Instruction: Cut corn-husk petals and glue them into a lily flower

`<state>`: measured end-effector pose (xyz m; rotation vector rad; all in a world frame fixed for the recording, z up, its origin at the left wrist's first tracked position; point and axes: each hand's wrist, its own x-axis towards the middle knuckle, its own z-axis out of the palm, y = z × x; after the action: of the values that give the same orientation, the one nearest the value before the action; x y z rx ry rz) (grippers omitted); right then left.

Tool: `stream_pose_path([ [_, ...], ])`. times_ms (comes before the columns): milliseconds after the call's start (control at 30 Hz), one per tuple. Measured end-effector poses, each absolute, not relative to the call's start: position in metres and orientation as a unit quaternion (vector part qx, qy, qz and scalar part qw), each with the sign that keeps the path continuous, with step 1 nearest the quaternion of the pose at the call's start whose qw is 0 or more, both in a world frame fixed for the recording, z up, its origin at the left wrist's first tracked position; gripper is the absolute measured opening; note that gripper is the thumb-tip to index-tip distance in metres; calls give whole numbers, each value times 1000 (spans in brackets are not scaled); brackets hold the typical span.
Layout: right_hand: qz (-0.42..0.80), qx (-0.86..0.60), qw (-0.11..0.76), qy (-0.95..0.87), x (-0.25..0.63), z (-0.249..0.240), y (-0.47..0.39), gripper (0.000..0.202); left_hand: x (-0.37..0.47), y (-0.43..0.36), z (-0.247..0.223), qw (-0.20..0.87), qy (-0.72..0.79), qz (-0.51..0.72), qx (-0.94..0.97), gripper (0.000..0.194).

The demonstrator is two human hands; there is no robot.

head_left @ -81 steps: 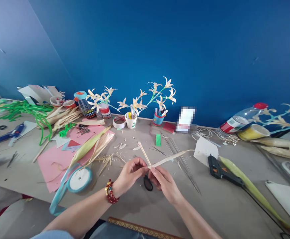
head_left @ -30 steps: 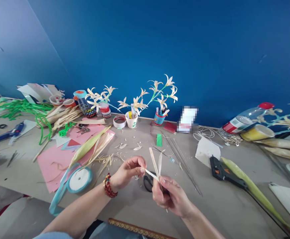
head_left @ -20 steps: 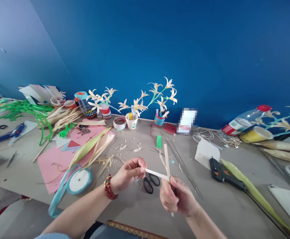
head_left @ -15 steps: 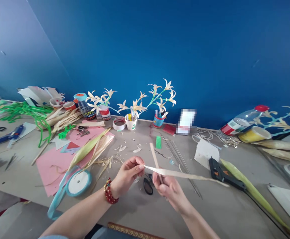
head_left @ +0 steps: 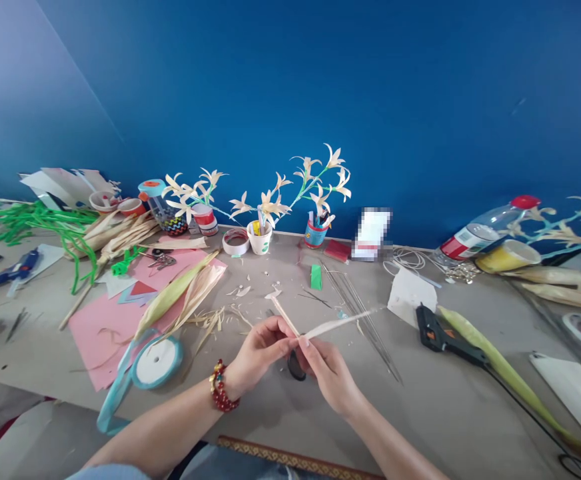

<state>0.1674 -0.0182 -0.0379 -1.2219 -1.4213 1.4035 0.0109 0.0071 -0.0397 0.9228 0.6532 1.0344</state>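
My left hand [head_left: 265, 348] and my right hand [head_left: 331, 377] meet over the table, fingers closed and thumb tips nearly touching. Between them they pinch a thin, pale corn husk strip [head_left: 338, 325], whose loose end points right and is blurred. A narrow, flat, stick-like pale piece [head_left: 285, 315] rises up and left from the same fingers; which hand bears it is hard to tell. Below the fingers, the black handle of a pair of scissors [head_left: 296, 368] shows in part. A red bead bracelet [head_left: 219, 387] circles my left wrist.
Left lie a blue ribbon spool [head_left: 156, 362], pink paper [head_left: 89, 340] and corn husks [head_left: 178, 293]. Husk flowers [head_left: 273, 205] stand in cups along the wall. Thin metal rods [head_left: 363, 320], a black glue gun [head_left: 448, 340] with its cord and a bottle [head_left: 490, 230] are on the right.
My hands have come together. The husk strip's free end has swung up, and the stick-like piece now leans left from between my fingers. The camera view has shifted slightly.
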Motion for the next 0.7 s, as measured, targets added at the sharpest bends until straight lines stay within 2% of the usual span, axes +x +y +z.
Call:
stream_pose_path([
  [267, 751, -393, 352, -398, 169, -32, -23, 54, 8, 8, -45, 753, 276, 442, 403, 19],
  [700, 853, -252, 307, -339, 183, -34, -24, 53, 3, 17, -46, 763, 253, 446, 393, 18],
])
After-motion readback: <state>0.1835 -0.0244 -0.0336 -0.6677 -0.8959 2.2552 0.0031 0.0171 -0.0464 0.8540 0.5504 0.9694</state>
